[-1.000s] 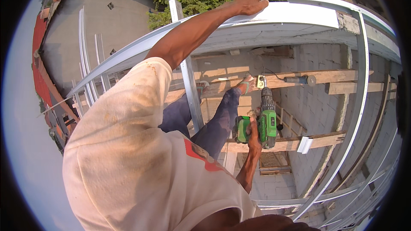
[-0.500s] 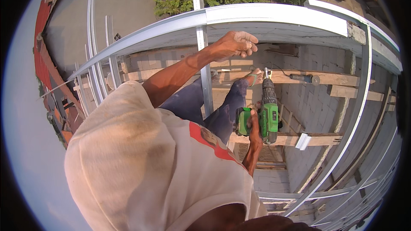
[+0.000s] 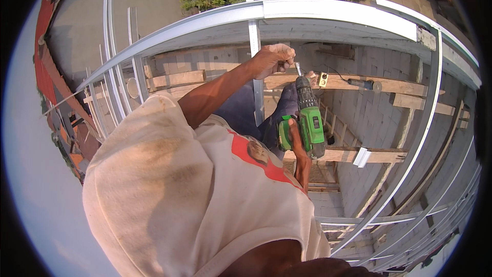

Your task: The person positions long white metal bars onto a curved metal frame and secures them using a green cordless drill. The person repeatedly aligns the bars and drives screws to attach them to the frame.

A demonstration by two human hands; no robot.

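My right hand (image 3: pixel 296 136) grips the handle of a green and black cordless drill (image 3: pixel 312 125), which points away from me with a bright metal bit (image 3: pixel 298 67) in its chuck. Just left of the bit's tip is my left hand (image 3: pixel 275 60), its fingers curled in a pinch; whatever they hold is too small to make out. Behind that hand a silver metal stud (image 3: pixel 254 41) rises and meets a long silver metal channel (image 3: pixel 220 16) running across in front of me.
Wooden planks (image 3: pixel 353 83) cross below, bearing an angle grinder (image 3: pixel 365 84) and a small yellow box-like thing (image 3: pixel 323 79). A short metal piece (image 3: pixel 362 157) lies on the nearer plank. Grey block walls (image 3: pixel 379 66) drop deep beneath. A curved-looking metal channel (image 3: pixel 428 141) runs down the right.
The drill, in my right hand, has moved left and away from me, its bit nearing my left hand. My left hand has drawn its fingers in and shifted slightly left and nearer me.
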